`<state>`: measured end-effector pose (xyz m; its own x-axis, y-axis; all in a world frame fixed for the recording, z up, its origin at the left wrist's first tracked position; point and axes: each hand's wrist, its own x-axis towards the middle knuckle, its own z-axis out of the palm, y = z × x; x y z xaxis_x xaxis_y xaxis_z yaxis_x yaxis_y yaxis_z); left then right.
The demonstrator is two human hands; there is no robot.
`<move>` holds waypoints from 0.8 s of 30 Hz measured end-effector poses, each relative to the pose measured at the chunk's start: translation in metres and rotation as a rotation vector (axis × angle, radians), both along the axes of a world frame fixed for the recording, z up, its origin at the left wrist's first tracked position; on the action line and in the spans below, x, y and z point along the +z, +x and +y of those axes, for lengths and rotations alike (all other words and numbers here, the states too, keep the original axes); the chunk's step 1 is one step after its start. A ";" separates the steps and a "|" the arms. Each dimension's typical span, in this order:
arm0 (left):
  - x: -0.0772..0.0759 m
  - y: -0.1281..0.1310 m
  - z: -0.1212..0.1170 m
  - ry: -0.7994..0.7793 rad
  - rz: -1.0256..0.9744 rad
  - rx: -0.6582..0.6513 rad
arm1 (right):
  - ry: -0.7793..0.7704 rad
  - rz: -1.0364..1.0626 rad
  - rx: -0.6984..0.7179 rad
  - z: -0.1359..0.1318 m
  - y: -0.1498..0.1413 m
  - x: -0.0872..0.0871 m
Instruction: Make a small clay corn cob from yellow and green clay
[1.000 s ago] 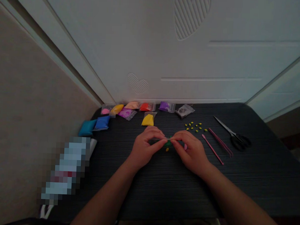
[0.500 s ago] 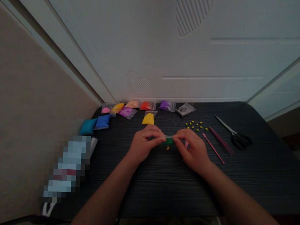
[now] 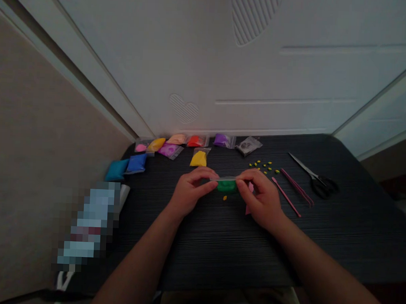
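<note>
My left hand [image 3: 189, 192] and my right hand [image 3: 263, 198] meet over the middle of a dark table [image 3: 219, 242]. Both pinch the top edge of a small clear bag of green clay [image 3: 226, 185], one hand at each end. The bag hangs just above the table between my fingertips. A pink tool [image 3: 248, 208] sticks out from under my right palm. A tiny yellow clay bit [image 3: 224, 198] lies on the table right below the bag.
Small bags of coloured clay line the table's far edge: teal [image 3: 116, 169], blue [image 3: 136, 163], yellow [image 3: 199, 158], purple [image 3: 223, 140]. Several yellow clay bits [image 3: 263, 166], pink tools [image 3: 286, 197] and black scissors [image 3: 318, 180] lie to the right. A white door stands behind.
My hands have drawn slightly apart, and the green clay bag between them has become more stretched out and visible.
</note>
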<state>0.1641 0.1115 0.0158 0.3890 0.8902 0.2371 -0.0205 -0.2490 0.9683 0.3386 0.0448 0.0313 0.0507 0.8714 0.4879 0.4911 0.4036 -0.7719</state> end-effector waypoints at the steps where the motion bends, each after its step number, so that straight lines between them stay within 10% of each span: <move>1: 0.001 0.001 -0.001 0.015 0.015 -0.009 | -0.009 -0.004 0.006 -0.001 -0.001 0.000; 11: 0.005 0.002 -0.003 0.116 0.079 -0.039 | -0.056 0.004 0.061 0.000 -0.001 -0.004; 19: 0.002 0.011 -0.012 -0.246 0.068 -0.236 | -0.081 0.190 -0.034 0.004 0.000 -0.010; 24: -0.002 0.001 0.005 -0.201 -0.069 0.083 | -0.147 0.175 -0.075 0.015 0.010 -0.019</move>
<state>0.1655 0.1167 0.0139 0.3012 0.9506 0.0750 -0.0764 -0.0544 0.9956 0.3487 0.0599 0.0124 0.1900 0.9230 0.3347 0.3693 0.2487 -0.8954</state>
